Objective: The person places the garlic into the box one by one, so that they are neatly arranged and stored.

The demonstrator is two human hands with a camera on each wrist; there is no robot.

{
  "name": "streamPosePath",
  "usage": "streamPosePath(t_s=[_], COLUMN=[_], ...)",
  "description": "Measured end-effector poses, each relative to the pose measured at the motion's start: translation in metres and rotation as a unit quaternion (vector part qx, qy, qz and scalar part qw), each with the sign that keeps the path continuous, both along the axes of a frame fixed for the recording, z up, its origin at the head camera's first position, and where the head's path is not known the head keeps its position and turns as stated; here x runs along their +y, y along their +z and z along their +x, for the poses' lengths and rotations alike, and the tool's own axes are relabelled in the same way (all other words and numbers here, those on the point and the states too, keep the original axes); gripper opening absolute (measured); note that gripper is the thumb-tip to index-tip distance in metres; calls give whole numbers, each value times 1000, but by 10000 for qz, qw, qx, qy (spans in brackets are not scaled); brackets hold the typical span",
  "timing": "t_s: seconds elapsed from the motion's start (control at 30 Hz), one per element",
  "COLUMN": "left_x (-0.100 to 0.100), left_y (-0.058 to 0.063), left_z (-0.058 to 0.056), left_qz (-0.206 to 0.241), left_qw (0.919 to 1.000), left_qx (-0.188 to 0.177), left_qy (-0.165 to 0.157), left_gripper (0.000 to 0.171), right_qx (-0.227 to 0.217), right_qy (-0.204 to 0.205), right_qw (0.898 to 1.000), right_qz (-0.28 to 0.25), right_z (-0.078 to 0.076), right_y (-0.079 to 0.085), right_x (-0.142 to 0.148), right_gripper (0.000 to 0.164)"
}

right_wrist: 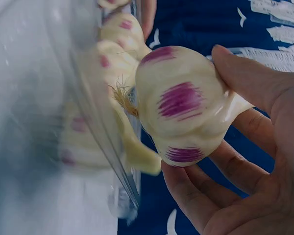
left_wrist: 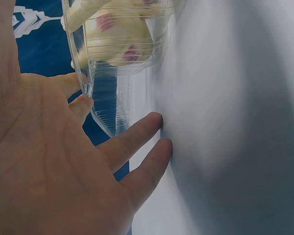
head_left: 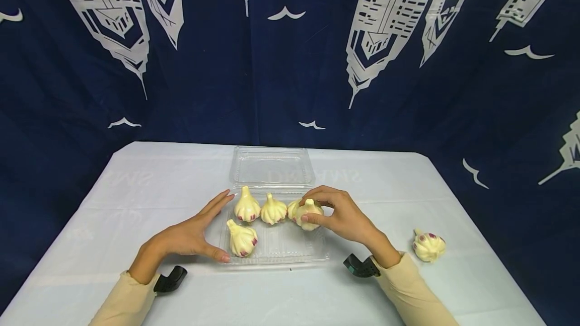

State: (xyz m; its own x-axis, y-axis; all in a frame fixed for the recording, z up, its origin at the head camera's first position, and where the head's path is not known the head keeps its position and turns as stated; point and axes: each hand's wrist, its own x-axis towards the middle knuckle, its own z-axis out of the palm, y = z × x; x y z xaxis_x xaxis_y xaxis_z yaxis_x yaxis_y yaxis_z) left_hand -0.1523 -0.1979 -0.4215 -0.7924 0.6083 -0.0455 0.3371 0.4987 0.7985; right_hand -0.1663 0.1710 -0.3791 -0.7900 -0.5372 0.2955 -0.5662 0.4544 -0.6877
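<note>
My right hand [head_left: 337, 213] holds a garlic bulb [right_wrist: 181, 105] between thumb and fingers, over the right side of a clear plastic clamshell box [head_left: 283, 253]. The bulb is cream with purple patches and a tuft of roots. Inside the box, three garlic bulbs stand along the back, the rightmost [head_left: 292, 210] partly hidden behind the held one. Another garlic bulb [head_left: 242, 238] lies at the box's front left. My left hand [head_left: 192, 233] is spread at the box's left side, fingers extended and fingertips right at its wall; in the left wrist view two fingertips meet the white tablecloth.
The box's hinged lid [head_left: 273, 166] lies folded back behind it. One more garlic bulb [head_left: 428, 245] rests on the white table [head_left: 217, 296], to the right of my right forearm. A dark blue curtain [head_left: 254, 74] with white building prints hangs behind the table.
</note>
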Motion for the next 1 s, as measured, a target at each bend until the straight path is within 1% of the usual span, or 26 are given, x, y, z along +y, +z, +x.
streamPosePath(t_s=[0.2, 0.5, 0.73, 1.0], left_x=[0, 0, 0, 0], left_y=[0, -1, 0, 0], left_z=[0, 0, 0, 1], left_qz=[-46, -37, -1, 3], left_qw=[10000, 10000, 10000, 10000], left_qx=[46, -43, -42, 32], left_qy=[19, 43, 44, 6], left_gripper=[130, 132, 130, 130], right_qx=[-50, 98, 109, 21], right_qy=[366, 474, 725, 824], right_qw=[9992, 9973, 9960, 9943], right_qz=[126, 544, 503, 673], right_z=[5, 16, 21, 24], right_y=[-4, -11, -17, -21], right_x=[-16, -36, -46, -55], right_gripper=[24, 22, 21, 20])
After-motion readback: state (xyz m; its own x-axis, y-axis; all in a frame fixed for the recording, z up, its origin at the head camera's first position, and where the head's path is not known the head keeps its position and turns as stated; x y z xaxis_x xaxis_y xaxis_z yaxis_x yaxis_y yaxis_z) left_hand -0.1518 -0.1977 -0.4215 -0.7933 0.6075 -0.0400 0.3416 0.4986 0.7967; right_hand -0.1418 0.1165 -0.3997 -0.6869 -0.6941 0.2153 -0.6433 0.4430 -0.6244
